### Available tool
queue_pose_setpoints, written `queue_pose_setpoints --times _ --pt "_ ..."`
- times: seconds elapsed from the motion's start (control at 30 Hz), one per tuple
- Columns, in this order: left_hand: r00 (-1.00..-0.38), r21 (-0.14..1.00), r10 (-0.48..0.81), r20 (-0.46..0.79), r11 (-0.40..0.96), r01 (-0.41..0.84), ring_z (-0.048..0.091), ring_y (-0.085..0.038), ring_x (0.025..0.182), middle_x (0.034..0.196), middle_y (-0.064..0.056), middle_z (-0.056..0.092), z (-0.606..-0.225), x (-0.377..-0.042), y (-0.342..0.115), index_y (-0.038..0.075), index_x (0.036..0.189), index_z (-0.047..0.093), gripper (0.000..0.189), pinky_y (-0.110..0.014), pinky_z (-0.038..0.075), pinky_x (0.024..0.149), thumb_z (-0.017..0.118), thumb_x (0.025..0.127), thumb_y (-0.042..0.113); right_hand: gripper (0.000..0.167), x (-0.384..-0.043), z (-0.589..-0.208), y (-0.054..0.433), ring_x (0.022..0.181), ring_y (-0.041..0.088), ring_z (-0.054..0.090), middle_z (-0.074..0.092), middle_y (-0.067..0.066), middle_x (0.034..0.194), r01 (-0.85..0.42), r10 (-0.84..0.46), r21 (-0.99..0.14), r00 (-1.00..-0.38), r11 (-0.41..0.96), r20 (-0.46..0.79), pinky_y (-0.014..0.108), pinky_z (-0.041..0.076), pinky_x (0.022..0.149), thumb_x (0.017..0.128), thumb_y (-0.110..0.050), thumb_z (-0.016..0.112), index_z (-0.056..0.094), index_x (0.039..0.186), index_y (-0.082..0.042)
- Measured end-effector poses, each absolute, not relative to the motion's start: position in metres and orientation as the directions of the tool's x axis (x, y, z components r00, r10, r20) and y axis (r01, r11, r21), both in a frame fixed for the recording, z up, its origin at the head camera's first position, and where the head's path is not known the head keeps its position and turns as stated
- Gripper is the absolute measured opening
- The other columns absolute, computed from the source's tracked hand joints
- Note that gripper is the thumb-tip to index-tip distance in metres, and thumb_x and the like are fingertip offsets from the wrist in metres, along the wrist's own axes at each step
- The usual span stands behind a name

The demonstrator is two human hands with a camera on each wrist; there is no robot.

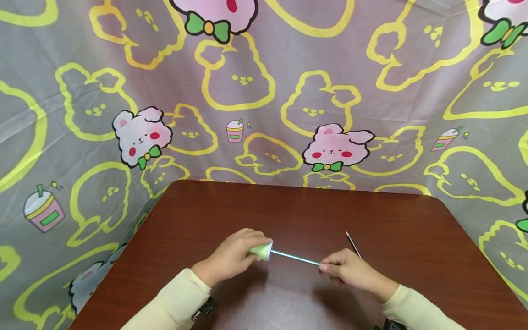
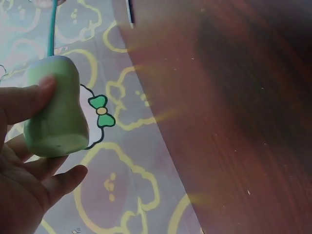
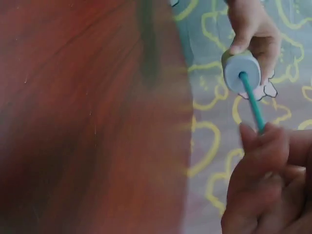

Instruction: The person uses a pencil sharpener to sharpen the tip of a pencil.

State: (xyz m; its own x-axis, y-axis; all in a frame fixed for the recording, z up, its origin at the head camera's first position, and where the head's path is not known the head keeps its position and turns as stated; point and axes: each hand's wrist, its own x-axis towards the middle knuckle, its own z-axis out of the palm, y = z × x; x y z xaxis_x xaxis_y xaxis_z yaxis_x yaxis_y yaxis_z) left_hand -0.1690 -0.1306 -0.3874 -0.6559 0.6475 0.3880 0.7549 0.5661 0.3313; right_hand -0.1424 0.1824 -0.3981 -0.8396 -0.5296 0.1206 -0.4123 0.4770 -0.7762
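My left hand (image 1: 231, 257) grips a small light-green pencil sharpener (image 1: 261, 251) above the table. In the left wrist view the sharpener (image 2: 57, 109) has a rounded, waisted body, with the thumb pressed on its side. A thin teal pencil (image 1: 294, 257) runs sideways between the hands, its left end inside the hole in the sharpener's pale end face (image 3: 237, 73). Thumb and fingers of my right hand (image 1: 350, 270) pinch the pencil near its other end. The pencil's tip is hidden inside the sharpener.
A dark pencil (image 1: 353, 244) with a pointed tip lies on the brown wooden table (image 1: 288, 211), just beyond my right hand and partly covered by it. Behind the table and along its sides hangs a grey curtain (image 1: 264, 123) printed with cartoon animals.
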Motion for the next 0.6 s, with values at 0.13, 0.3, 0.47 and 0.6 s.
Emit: queue_pose_setpoints --times 0.13,0.3,0.47,0.6 --pt "-0.707 0.408 0.615 0.349 0.58 0.705 0.061 -0.023 0.106 0.115 -0.007 0.067 -0.388 -0.17 -0.13 0.007 0.12 0.067 0.045 -0.037 0.049 0.091 0.079 0.076 0.006 0.021 -0.143 -0.399 0.182 0.065 0.001 0.055 0.064 -0.006 0.074 -0.588 -0.493 -0.546 -0.806 0.597 0.329 0.029 0.051 0.06 0.095 -0.026 0.061 0.073 0.092 -0.008" --pt "-0.795 0.586 0.546 0.265 0.563 0.582 0.061 -0.025 0.107 0.117 -0.008 0.068 -0.388 -0.172 -0.13 0.006 0.121 0.067 0.044 -0.039 0.048 0.091 0.077 0.077 0.003 0.036 -0.152 -0.405 0.177 0.071 0.015 0.062 0.067 -0.003 0.081 -0.743 -0.517 0.115 -0.338 0.66 0.786 0.039 0.052 0.069 0.102 -0.031 0.048 0.073 0.09 -0.009" --pt "-0.778 0.56 0.553 0.298 0.559 0.612 0.061 -0.023 0.106 0.115 -0.007 0.068 -0.387 -0.172 -0.128 0.006 0.12 0.067 0.045 -0.038 0.048 0.09 0.078 0.077 0.003 0.025 -0.153 -0.407 0.174 0.065 0.014 0.057 0.064 -0.004 0.075 -0.771 -0.495 0.088 -0.312 0.63 0.811 0.033 0.05 0.063 0.098 -0.02 0.055 0.072 0.083 -0.007" --pt "-0.633 0.298 0.633 0.444 0.562 0.771 0.061 -0.022 0.103 0.111 -0.006 0.068 -0.388 -0.171 -0.125 0.007 0.117 0.069 0.046 -0.035 0.049 0.089 0.081 0.073 0.003 0.01 -0.149 -0.402 0.178 0.065 0.004 0.055 0.066 -0.005 0.074 -0.661 -0.462 -0.489 -0.749 0.57 0.474 0.025 0.049 0.058 0.088 -0.013 0.069 0.073 0.082 -0.006"
